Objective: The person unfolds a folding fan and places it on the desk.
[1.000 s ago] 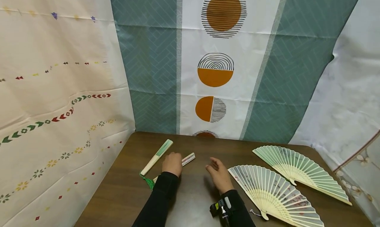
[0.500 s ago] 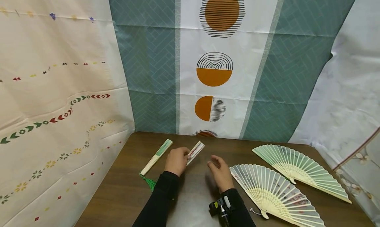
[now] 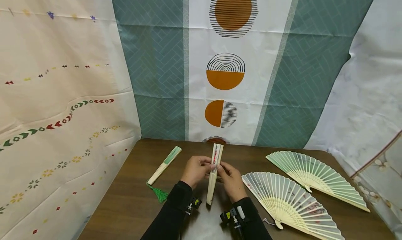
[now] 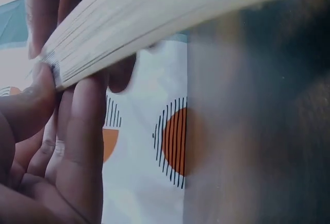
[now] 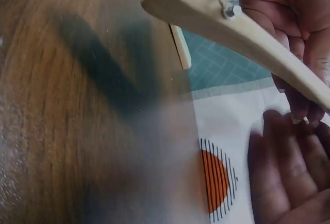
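Brown bench [image 3: 119,212]: white fan [image 3: 293,203] + green fan [image 3: 317,177] spread right of R hand [image 3: 233,182], so prob. 2 done. L hand [image 3: 194,171] & R hand hold folded fan [image 3: 212,186] between them; tasselled fan [image 3: 164,166], left of L hand, also folded: prob. 2 to go.

A folded fan [image 5: 247,37] slants across the upper right, metal pivot [image 5: 231,11] near its blunt end; fingers of the left hand [image 5: 294,13] pass behind it, the right hand [image 5: 289,177] lies below, and blurred shadows [image 5: 93,51] darken the wooden bench [image 5: 36,147]
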### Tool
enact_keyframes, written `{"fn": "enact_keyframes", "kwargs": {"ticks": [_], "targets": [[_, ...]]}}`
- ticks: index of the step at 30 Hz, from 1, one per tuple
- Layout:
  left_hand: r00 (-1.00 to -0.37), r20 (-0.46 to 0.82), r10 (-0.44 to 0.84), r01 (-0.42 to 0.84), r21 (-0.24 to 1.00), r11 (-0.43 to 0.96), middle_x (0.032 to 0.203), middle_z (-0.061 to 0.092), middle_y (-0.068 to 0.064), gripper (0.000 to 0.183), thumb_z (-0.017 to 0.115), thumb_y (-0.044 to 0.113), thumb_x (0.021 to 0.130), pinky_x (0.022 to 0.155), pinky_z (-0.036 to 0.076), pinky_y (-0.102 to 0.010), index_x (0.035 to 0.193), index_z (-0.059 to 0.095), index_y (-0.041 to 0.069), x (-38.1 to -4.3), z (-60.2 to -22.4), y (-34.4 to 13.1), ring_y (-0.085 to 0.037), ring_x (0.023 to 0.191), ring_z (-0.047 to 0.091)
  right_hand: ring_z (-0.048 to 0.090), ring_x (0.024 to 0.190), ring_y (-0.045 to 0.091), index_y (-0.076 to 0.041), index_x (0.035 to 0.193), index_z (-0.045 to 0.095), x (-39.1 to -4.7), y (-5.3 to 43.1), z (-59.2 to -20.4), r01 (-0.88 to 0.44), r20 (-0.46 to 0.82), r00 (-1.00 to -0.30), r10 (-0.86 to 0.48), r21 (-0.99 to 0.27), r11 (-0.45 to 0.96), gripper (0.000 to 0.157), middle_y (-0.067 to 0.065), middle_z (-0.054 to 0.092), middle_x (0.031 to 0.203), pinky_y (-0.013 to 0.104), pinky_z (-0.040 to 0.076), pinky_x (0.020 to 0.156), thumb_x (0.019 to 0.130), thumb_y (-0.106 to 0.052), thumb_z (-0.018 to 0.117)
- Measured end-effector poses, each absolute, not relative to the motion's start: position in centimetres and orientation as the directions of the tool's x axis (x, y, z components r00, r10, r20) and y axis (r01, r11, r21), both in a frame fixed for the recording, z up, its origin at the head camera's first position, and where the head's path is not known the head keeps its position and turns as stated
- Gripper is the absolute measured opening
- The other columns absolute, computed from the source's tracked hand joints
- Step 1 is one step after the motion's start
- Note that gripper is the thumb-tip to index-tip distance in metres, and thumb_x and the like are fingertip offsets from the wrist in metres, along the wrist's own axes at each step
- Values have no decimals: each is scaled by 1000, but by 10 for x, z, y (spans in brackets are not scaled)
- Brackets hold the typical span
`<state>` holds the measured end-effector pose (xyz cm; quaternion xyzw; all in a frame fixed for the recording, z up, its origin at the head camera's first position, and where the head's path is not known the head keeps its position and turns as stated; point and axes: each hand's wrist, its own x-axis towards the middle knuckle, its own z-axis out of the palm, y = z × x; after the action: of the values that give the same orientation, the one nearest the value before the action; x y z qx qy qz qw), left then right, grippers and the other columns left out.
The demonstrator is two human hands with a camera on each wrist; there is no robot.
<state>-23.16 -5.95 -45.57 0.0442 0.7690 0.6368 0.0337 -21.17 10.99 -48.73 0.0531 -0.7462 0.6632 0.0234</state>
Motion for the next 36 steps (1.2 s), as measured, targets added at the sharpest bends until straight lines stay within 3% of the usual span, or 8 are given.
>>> {"fn": "enact_keyframes", "kwargs": {"ticks": [6,10,14,21,25,30,36], "targets": [[-992,-33,122,-11,984,177,104,83,-18,16,80,4,106,79,74,-47,119,83,-4,-233,-459,-60,-15,84,78,85,95,27,11,130,76,-213,111,-485,-88,85,-996,-33,-989,116,29,27,83,113,38,74,77,117,-12,64],[-993,-45,113,-29,989,145,108,83,-19,16,76,1,107,83,75,-51,122,80,-6,-234,-462,-59,-17,89,79,82,85,15,12,122,76,-214,113,-485,-60,63,-998,14,-987,150,27,24,85,104,33,73,72,117,-11,64],[-994,-64,92,-59,997,56,102,80,-13,13,71,-3,109,85,75,-51,119,75,-11,-236,-466,-60,-15,88,74,77,77,10,12,120,76,-216,117,-484,-55,70,-994,79,-982,179,26,20,84,98,36,73,71,117,-11,65],[-996,-75,43,-80,990,-121,89,72,0,7,67,-5,111,78,74,-40,110,71,-11,-242,-471,-65,-10,83,72,75,74,4,13,120,72,-218,127,-480,-30,44,-982,185,-996,80,25,12,83,94,26,70,69,117,-10,64],[-996,-80,34,-84,986,-144,91,73,0,9,66,-3,112,77,75,-42,106,69,-8,-244,-473,-67,-12,83,72,76,78,2,14,123,71,-218,130,-478,-21,30,-980,197,-999,46,27,16,85,100,21,69,69,118,-11,63],[-996,-90,8,-90,985,-149,92,72,-1,10,65,-1,113,81,75,-48,105,68,-5,-245,-472,-68,-15,84,67,75,78,5,13,120,70,-219,131,-478,-26,29,-975,219,-1000,18,28,12,83,95,23,69,69,118,-14,63],[-994,-104,-14,-100,978,-182,89,69,0,16,65,-2,113,79,75,-44,97,62,0,-246,-472,-68,-17,86,65,69,76,10,10,110,68,-221,133,-479,-32,28,-971,239,-999,-12,28,0,70,78,28,70,64,118,-16,63]]}}
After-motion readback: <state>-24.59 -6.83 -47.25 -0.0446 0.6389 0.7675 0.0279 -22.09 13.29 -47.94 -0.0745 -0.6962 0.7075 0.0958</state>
